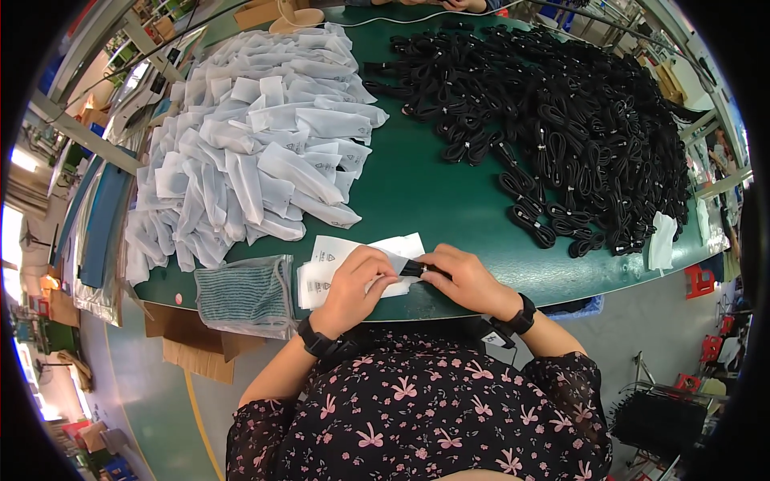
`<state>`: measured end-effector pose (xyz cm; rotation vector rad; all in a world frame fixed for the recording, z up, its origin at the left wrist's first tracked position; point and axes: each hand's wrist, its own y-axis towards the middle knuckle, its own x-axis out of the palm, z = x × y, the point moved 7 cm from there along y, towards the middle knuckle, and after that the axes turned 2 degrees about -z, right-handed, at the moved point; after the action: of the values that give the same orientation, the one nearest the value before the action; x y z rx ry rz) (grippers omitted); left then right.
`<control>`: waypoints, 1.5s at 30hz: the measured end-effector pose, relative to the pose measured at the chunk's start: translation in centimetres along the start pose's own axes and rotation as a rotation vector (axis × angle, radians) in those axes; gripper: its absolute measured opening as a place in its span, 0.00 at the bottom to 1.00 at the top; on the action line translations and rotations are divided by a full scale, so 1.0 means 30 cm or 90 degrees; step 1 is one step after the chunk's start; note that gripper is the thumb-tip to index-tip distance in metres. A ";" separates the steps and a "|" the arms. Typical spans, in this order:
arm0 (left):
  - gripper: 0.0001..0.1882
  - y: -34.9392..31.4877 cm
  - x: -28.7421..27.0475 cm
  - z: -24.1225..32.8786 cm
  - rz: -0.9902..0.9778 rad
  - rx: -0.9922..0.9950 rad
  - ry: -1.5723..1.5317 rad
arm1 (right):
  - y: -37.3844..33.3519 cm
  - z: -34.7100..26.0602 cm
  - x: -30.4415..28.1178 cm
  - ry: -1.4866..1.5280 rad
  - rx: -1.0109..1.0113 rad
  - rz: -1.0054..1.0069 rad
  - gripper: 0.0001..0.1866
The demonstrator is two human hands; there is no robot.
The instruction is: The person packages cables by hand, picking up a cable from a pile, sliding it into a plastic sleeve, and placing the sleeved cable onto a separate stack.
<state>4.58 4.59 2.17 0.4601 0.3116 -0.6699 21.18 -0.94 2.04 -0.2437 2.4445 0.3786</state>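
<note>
Near the table's front edge, my left hand (pixel 355 284) is closed on a white paper-like bag (pixel 395 260), thumb and fingers pinched together. My right hand (pixel 475 284) grips a folded black cable bundle (pixel 413 268), whose far end sits at or inside the bag's mouth; exactly how deep I cannot tell. Under and beside my left hand lies a loose stack of flat white printed bags (pixel 311 289). Filled white bags (pixel 265 144) form a big pile at the left. A heap of tied black cable bundles (pixel 577 128) covers the right side.
A clear plastic bag with a striped grey-green cloth (pixel 245 295) lies left of the stack. One white bag (pixel 662 240) hangs by the right edge. A cardboard box (pixel 196 345) stands below the table's left front. Another person's hands (pixel 457 5) show across the green table (pixel 401 188).
</note>
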 end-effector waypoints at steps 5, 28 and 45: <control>0.07 0.020 0.001 0.060 -0.007 0.152 0.124 | -0.046 0.119 0.091 0.424 0.526 -0.154 0.15; 0.14 0.221 -0.673 -0.058 0.338 -0.113 -0.412 | 0.011 -0.047 -0.259 -0.233 0.001 0.343 0.14; 0.05 0.002 0.076 -0.005 -0.036 0.003 0.192 | -0.178 0.247 -0.243 -0.140 0.240 0.255 0.15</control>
<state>6.30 3.51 1.09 0.5592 0.6100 -0.6557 32.50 -2.96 -0.06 0.4315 2.2803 0.0981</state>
